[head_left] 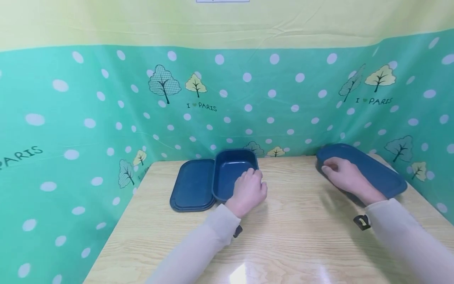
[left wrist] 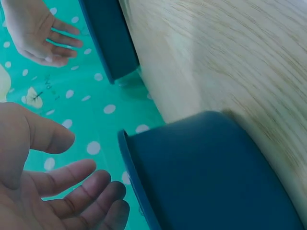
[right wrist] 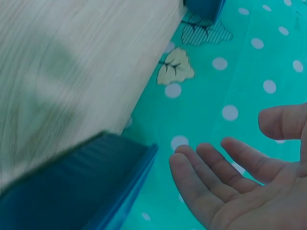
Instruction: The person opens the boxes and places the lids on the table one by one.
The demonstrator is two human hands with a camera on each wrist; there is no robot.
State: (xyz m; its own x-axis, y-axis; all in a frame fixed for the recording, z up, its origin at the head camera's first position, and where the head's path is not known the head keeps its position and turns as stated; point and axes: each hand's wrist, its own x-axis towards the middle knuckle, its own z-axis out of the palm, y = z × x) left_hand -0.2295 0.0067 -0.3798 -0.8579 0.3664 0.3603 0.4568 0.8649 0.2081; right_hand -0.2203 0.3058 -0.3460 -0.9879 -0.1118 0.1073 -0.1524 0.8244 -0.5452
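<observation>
A deep dark-blue rectangular box (head_left: 230,169) stands with its top uncovered, left of centre in the head view. My left hand (head_left: 247,191) hovers over its near right edge; the left wrist view shows its fingers loosely bent beside the box wall (left wrist: 206,177), nothing in them. Farther right sits a longer dark-blue container (head_left: 376,169) with rounded ends. My right hand (head_left: 344,173) is above its left side, overlapping it in the head view. In the right wrist view that hand's fingers (right wrist: 211,177) are relaxed and hold nothing, with the container wall (right wrist: 81,177) beside them.
Against the box's left side lies a flat dark-blue lid (head_left: 193,183). Everything rests on a light wood-grain table (head_left: 294,232). A green dotted cloth (head_left: 269,90) hangs behind and along both sides. Bare tabletop separates the box from the longer container.
</observation>
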